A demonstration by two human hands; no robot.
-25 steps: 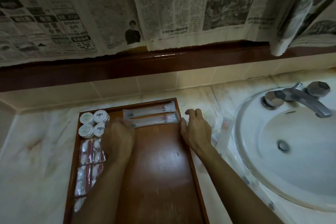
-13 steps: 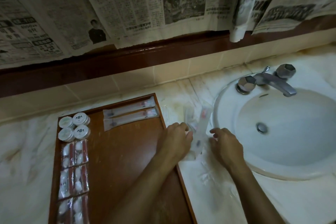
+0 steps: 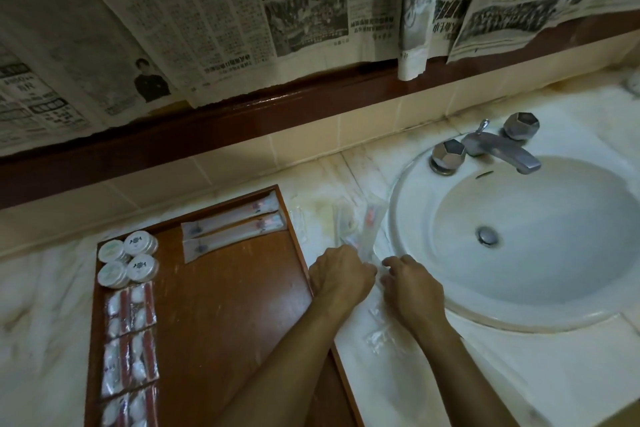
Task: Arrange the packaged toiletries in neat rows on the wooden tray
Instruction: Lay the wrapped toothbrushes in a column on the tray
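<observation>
A: What kind of room is this?

B: A bathroom. The desk (image 3: 45, 291) is pale marbled stone with yellowish stains, backed by a row of cream tiles and a dark red-brown ledge (image 3: 207, 128). Newspaper sheets (image 3: 242, 21) hang over the wall above that ledge. A white oval sink (image 3: 519, 308) is set into the top on the right, with a metal faucet (image 3: 498, 149) and two faceted knobs at its far rim.

A: And the wooden tray?

B: The wooden tray (image 3: 225, 322) lies left of the sink, its long axis running away from the person. Four round white lidded jars (image 3: 127, 259) sit in a square in its far-left corner. Below them, clear packets with red strips (image 3: 130, 340) line the left edge in a column. Two long wrapped toothbrush packets (image 3: 235, 232) lie side by side across the far end, their long axes crosswise to the tray, right ends tilted slightly away.

A: Where are the hands?

B: Both are on the desk between the tray and the sink. The left hand (image 3: 341, 276) and right hand (image 3: 412, 288) have their fingers curled onto the near end of clear long packets (image 3: 367, 229), which point away toward the wall. The blur hides how many there are. More clear wrappers (image 3: 381, 336) lie on the desk nearer the person.
</observation>
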